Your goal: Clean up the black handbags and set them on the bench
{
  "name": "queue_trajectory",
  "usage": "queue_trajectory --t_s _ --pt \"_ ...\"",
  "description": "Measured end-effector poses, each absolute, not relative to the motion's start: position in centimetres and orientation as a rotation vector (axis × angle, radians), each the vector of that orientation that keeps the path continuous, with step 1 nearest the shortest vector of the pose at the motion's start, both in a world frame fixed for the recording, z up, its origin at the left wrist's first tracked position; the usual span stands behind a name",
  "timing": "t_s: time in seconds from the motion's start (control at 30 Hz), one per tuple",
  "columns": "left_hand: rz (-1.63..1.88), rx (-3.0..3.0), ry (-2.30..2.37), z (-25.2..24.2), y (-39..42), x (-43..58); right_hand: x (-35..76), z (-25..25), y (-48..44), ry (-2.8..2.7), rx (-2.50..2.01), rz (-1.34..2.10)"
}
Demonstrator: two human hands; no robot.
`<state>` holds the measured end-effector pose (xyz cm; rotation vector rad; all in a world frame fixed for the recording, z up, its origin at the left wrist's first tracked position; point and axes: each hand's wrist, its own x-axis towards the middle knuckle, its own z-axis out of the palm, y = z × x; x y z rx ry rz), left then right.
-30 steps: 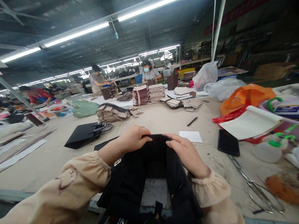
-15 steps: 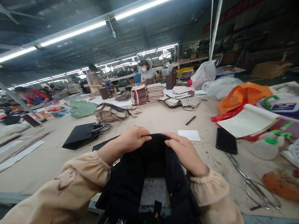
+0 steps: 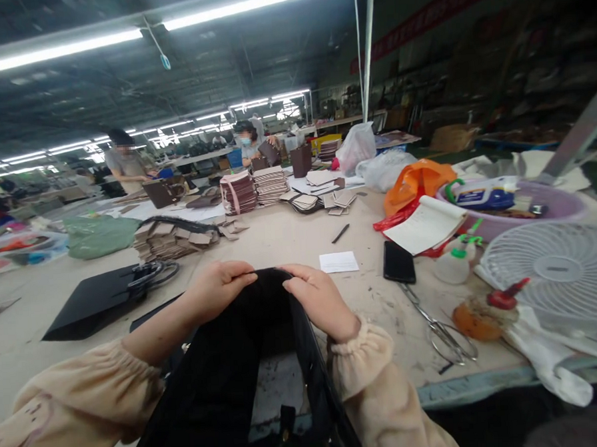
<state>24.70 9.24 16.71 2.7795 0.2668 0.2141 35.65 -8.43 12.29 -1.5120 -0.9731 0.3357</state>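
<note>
A black bag-like piece (image 3: 207, 382) stands at the table's near edge, its inside facing me, with a pale surface showing through its opening. My left hand (image 3: 222, 287) pinches its far top rim, thumb and fingers closed on the edge. Just to the right, my right hand (image 3: 320, 299) grips the same rim near the corner, thumb on the inner side. A black bag (image 3: 95, 297) with looped handles lies flat on the table to the left.
On the right are a phone (image 3: 398, 261), scissors (image 3: 437, 326), a notepad (image 3: 425, 225), a squeeze bottle (image 3: 452, 266) and a white fan (image 3: 556, 270). Stacked pieces (image 3: 172, 240) lie farther back. Two people work beyond the table; another is at the far left.
The view has turned right, so the table's things appear farther left and the fan shows more fully. Both hands keep their hold on the rim.
</note>
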Motion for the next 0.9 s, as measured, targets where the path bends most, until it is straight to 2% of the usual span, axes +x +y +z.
queue_trajectory --t_s 0.17,0.3,0.5,0.6,0.73,0.9 --pt "0.363 2.871 0.114 16.8 9.2 24.7 35.5 12.2 -8.5 -1.012 -1.48 0.367" --pt "0.366 2.861 0.194 17.0 8.6 25.1 35.5 12.3 -8.6 -0.997 -1.49 0.368" --pt "0.301 2.495 0.436 16.2 8.4 25.8 35.6 12.1 -8.5 -0.974 -1.496 0.404" --pt "0.302 2.12 0.529 16.0 8.8 25.4 35.7 11.2 -8.7 -0.851 -1.461 0.473" --pt "0.452 1.673 0.612 15.9 9.8 21.1 35.9 9.0 -10.6 -0.607 -1.246 0.754" --pt "0.519 1.533 0.72 12.7 8.7 10.6 34.8 6.0 -17.2 -0.484 -1.255 0.807"
